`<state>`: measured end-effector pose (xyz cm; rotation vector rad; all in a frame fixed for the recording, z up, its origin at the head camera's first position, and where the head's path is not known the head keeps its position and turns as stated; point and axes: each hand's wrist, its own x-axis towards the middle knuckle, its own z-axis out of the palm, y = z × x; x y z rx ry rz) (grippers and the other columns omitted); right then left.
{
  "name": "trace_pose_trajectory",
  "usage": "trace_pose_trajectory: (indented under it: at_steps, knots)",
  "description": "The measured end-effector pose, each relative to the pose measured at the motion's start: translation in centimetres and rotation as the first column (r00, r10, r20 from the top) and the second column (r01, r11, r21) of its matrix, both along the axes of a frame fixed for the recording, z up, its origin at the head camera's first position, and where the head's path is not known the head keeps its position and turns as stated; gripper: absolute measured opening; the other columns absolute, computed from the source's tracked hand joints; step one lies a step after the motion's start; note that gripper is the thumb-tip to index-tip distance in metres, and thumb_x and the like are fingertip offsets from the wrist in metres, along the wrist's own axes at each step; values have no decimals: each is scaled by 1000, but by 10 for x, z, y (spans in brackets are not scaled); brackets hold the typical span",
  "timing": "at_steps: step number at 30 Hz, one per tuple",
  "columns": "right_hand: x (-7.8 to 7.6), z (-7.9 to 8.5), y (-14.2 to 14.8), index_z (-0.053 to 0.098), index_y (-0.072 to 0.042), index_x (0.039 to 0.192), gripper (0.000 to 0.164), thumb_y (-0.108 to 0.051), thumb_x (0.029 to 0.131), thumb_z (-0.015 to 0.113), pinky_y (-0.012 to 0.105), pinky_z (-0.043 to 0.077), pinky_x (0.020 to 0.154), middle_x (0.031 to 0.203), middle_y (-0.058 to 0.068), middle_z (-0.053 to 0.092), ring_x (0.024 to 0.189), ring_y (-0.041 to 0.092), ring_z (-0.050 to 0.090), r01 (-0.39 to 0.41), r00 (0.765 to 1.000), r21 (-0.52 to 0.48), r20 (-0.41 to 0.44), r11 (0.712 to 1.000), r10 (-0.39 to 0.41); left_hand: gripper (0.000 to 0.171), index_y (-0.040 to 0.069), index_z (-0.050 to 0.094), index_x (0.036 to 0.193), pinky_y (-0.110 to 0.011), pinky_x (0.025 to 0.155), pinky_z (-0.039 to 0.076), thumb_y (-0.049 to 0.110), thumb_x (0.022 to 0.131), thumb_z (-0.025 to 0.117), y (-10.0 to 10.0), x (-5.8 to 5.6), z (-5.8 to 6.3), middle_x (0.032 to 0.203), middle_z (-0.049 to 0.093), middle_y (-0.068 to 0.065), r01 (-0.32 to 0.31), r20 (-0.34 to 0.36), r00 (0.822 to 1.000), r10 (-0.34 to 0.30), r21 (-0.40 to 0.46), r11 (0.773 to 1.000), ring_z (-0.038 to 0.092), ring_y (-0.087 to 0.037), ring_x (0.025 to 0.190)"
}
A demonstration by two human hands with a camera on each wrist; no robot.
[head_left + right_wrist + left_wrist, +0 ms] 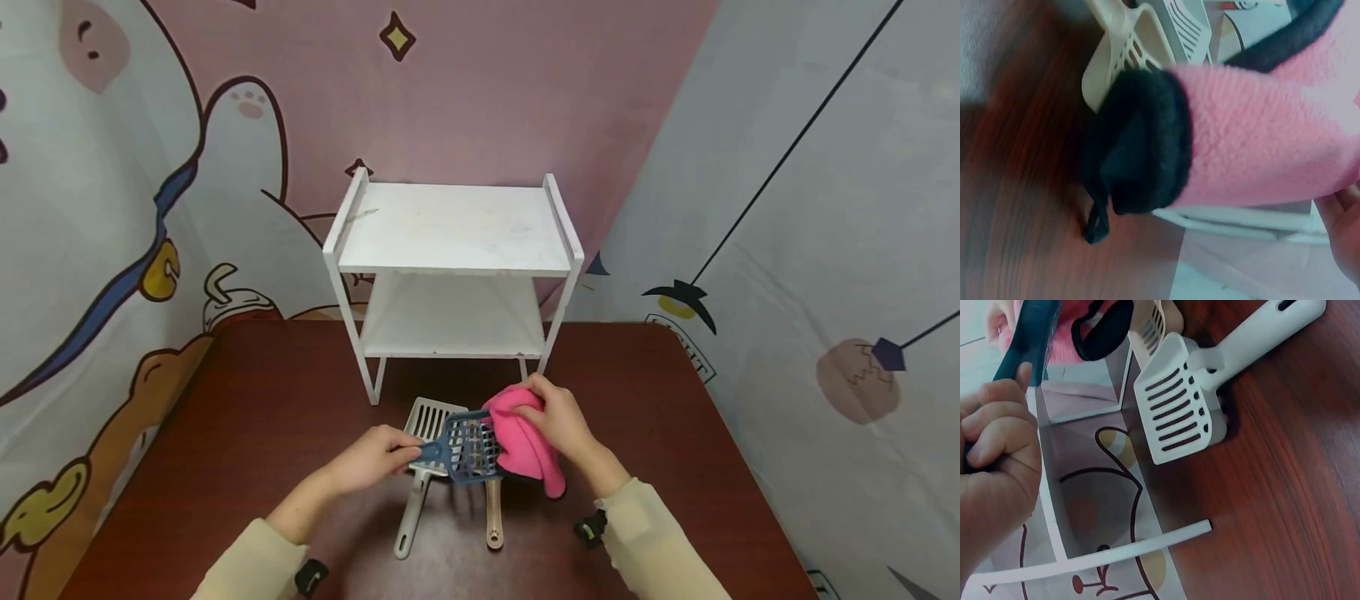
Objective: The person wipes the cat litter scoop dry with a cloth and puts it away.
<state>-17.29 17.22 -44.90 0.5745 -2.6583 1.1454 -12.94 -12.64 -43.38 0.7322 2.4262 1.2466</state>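
A dark blue slotted litter scoop (pixel 433 451) is held up over the table. My left hand (pixel 371 458) grips it by the handle, fingers curled in the left wrist view. A pink fleecy cloth (pixel 523 440) with dark edging (pixel 1175 140) and a small loop is pinched in my right hand (pixel 558 421). In the head view the cloth covers the right end of the blue scoop. Below lie a pale grey litter scoop (pixel 1172 403) and a beige one (pixel 493 512), handles toward me. The beige scoop's head is mostly hidden by the blue scoop and cloth.
A white two-tier shelf (pixel 450 229) stands on the dark red-brown table (pixel 262 433), beyond my hands at the back. Behind it hangs a cartoon-printed backdrop (pixel 487 92). Each wrist carries a black strapped device (pixel 591 528).
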Motion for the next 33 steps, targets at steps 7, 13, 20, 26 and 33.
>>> trace_pose_trajectory:
  at_steps: [7, 13, 20, 26, 33]
  knots:
    - [1, 10, 6, 62, -9, 98, 24, -9, 77, 74, 21, 47, 62, 93, 7, 71, 71, 8, 57, 19, 1000, -97, -12, 995, -20, 17, 4, 66, 81, -17, 47, 28, 8, 92, 55, -7, -4, -5, 55, 43, 7, -69, 26, 997, 70, -22, 997, 35, 0, 48]
    - [15, 30, -21, 61, -7, 95, 23, -5, 76, 75, 20, 49, 62, 91, 10, 70, 72, 6, 56, -87, 996, -209, -35, 974, 81, 20, 4, 64, 75, -16, 46, 27, 8, 92, 54, -2, -7, -11, 53, 43, 8, -76, -5, 997, 76, -44, 996, 34, 0, 46]
    - [30, 27, -52, 61, -7, 93, 21, -7, 77, 75, 18, 47, 64, 87, 8, 69, 72, 2, 52, -212, 976, -225, -6, 951, 217, 24, 5, 62, 72, -16, 45, 24, 7, 93, 51, 7, -7, -12, 51, 38, 8, -75, -5, 997, 75, -50, 996, 31, 0, 45]
    - [31, 8, -57, 62, -6, 93, 22, -10, 75, 76, 19, 45, 61, 86, 9, 70, 69, -1, 53, -217, 973, -233, 28, 948, 230, 22, 4, 63, 75, -16, 45, 23, 7, 93, 51, 8, -7, -13, 52, 39, 7, -96, 10, 995, 97, -37, 995, 30, -1, 45]
    - [29, 2, -55, 64, -10, 93, 21, -16, 76, 76, 18, 47, 64, 86, 5, 70, 70, 0, 55, -206, 973, -213, 61, 955, 223, 19, -3, 66, 90, -16, 44, 23, 6, 94, 50, 10, -6, -9, 55, 42, 4, -138, 68, 988, 135, 33, 990, 31, -2, 46]
